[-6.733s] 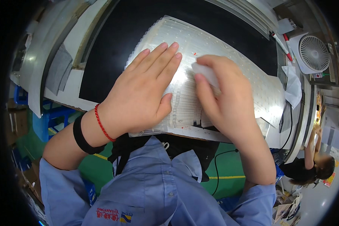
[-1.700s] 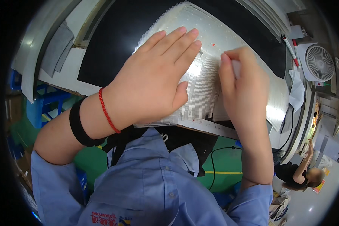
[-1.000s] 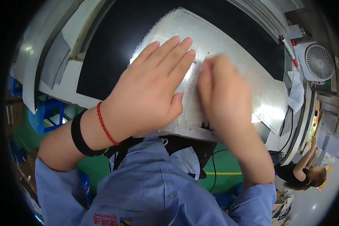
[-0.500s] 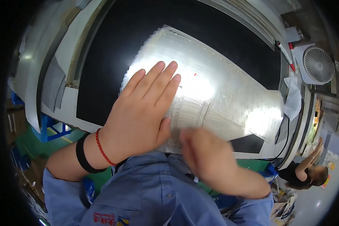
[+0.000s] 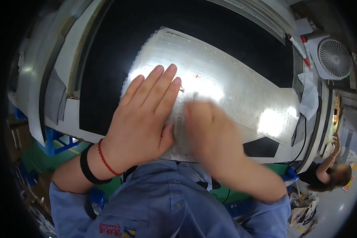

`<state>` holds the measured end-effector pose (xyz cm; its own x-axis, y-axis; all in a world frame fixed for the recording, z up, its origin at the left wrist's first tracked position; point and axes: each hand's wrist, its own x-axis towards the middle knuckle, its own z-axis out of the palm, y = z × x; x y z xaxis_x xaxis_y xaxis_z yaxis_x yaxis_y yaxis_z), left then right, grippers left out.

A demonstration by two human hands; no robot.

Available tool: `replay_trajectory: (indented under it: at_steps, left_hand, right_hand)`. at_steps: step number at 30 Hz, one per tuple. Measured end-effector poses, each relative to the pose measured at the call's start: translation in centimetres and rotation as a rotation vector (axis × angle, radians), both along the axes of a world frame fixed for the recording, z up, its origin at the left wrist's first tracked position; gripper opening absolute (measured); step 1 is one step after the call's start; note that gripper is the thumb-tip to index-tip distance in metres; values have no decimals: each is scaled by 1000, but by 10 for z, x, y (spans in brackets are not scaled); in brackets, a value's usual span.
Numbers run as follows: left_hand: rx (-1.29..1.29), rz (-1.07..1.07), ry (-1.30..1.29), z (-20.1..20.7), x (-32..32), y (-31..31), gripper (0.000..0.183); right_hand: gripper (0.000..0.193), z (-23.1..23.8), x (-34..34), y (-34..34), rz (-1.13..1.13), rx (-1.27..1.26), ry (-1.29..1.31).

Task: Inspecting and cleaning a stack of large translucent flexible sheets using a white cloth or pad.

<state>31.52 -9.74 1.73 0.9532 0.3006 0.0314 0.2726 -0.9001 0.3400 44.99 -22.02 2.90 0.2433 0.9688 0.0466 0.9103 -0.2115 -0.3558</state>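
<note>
A fan-shaped stack of clear plastic sheets (image 5: 242,93) lies on a black mat (image 5: 242,41), with its offset edges forming steps along the left side. Light glares off its surface. My left hand (image 5: 144,113) rests flat on the left part of the stack, fingers stretched out and thumb held slightly apart. To its right, my right hand (image 5: 212,137) is curled over the near middle of the stack, smeared by motion. Its fingers look closed, and whatever they may hold is hidden. A small red mark (image 5: 197,75) shows on the sheets beyond my hands.
At the right, a white fan (image 5: 334,58) stands beside a red-and-white marker (image 5: 299,49) and a crumpled white tissue (image 5: 308,95). A black cable (image 5: 304,144) hangs over the right table edge. A blue stool (image 5: 53,141) is at lower left; another person (image 5: 319,174) is far right.
My right hand has moved up and slightly left over the sheets, still curled. My left hand has shifted slightly left together with the stack. The other person's arms have moved.
</note>
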Motion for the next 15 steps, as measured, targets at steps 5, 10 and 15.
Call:
replay_trajectory:
  at_steps: [5,10,15]
  left_hand:
    - [9,-28,-31,2,3,-1,72]
    - [43,-11,-44,-1,-1,-1,71]
    - [49,-22,-64,-1,1,-1,71]
  right_hand:
    - [17,19,-15,-35,66,-40,91]
    - [15,-7,-3,-4,-86,90,3]
    - [13,9,-32,-57,116,-41,157]
